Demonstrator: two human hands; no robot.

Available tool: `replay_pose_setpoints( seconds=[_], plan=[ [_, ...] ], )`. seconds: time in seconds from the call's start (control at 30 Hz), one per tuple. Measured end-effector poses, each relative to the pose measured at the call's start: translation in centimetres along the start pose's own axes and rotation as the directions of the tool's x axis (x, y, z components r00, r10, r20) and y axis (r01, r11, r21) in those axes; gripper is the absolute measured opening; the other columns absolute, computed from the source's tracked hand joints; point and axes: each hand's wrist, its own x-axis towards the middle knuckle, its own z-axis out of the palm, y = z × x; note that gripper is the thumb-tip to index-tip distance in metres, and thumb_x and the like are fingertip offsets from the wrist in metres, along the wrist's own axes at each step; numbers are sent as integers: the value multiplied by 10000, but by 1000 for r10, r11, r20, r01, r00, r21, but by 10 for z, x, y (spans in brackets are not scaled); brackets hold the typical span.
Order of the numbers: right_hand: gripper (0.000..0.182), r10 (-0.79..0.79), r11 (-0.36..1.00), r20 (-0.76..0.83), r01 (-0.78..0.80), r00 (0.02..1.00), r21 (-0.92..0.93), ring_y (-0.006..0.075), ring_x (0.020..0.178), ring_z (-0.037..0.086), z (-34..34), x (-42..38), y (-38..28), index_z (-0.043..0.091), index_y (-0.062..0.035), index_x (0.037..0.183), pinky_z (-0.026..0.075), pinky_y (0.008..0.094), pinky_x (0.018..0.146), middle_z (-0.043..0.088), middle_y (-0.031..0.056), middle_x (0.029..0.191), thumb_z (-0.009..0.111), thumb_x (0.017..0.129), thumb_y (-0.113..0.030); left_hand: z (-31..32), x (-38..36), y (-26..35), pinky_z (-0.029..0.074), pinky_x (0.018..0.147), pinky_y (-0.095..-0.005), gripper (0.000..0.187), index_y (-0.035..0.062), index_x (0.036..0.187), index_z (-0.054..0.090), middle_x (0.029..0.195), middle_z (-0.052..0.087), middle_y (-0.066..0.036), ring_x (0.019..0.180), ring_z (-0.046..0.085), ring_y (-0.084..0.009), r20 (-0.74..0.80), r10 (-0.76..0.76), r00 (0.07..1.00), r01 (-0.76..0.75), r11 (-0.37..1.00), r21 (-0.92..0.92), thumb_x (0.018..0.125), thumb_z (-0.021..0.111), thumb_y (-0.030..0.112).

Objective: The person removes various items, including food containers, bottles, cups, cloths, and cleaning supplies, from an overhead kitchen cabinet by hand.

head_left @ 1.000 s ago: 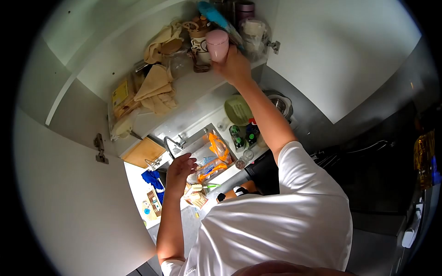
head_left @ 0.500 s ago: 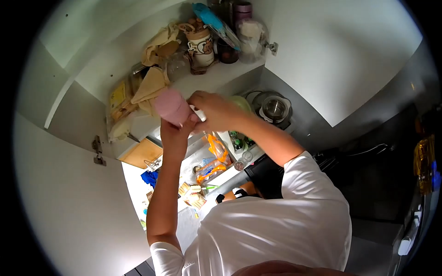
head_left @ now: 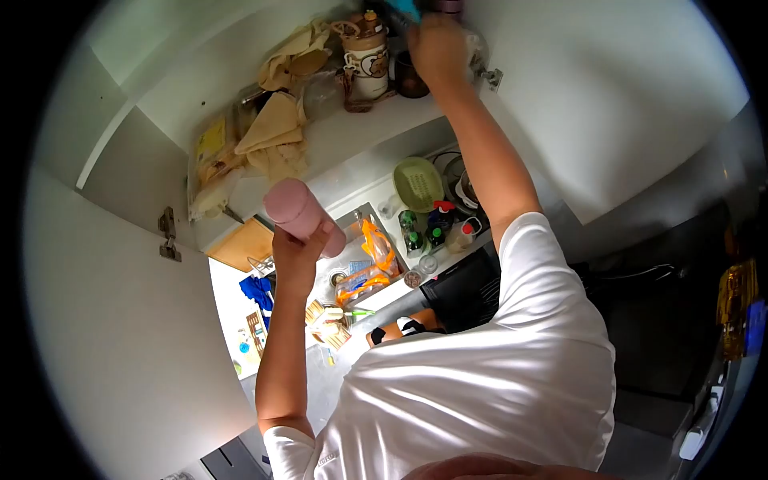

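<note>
My left hand [head_left: 298, 260] is closed around a pink tumbler [head_left: 298, 210], held tilted in front of the cabinet shelf. My right hand [head_left: 438, 58] reaches up to the shelf and appears closed on a long blue packet [head_left: 406, 8], cut off by the top edge; its fingertips are blurred and partly hidden. Just below that hand stands a dark glass mug [head_left: 410, 76]. To the left is a bear-print cup [head_left: 368, 70] with a brown lid. Behind the right hand, a purple container [head_left: 446, 8] shows in part.
Cloth bags [head_left: 276, 132] lie on the shelf [head_left: 340, 140]. Open cabinet doors stand on both sides, the right door [head_left: 592, 104] close to my right arm. Below are a green basket [head_left: 418, 184], several bottles, and a sink holding an orange-trimmed bag [head_left: 376, 252].
My right hand has left the tumbler and moved up to the shelf. The blue packet has shifted, uncovering the mug. My left hand still holds the tumbler, slightly lower.
</note>
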Motion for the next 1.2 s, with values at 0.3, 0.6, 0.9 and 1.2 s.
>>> replay_pose_setpoints(
  seconds=[0.3,0.6,0.9,1.2],
  plan=[
    [227,181,854,-139,-85,974,513,223,868,688,-98,-101,-27,673,10,1093,527,342,788,723,127,992,731,966,-170,-19,-23,-22,503,1009,-367,603,0,1304,530,1211,646,-94,1138,624,-191,36,-38,999,37,998,45,833,863,175],
    [295,99,522,843,-749,528,408,401,899,710,-151,-307,-127,651,-13,1147,550,459,775,715,220,945,681,960,-240,-27,-69,-109,498,1008,-356,657,8,1306,560,1249,647,-102,1158,626,-201,155,-300,941,261,938,228,807,907,258],
    [401,-8,500,929,-803,369,324,420,1063,661,-153,-477,-173,595,-12,1232,535,481,907,673,221,1123,708,882,-170,-54,-132,-266,560,930,-335,577,24,1260,598,1126,728,-82,1040,705,-197,206,-475,856,405,862,303,754,872,71],
    [401,440,558,878,-708,-191,-433,479,1119,644,-123,-626,-150,561,4,1206,534,533,934,671,300,1154,669,899,-232,-49,-165,-435,547,897,-422,574,24,1162,651,1068,692,-157,1006,686,-299,139,-504,852,374,774,512,723,899,299]
  ],
)
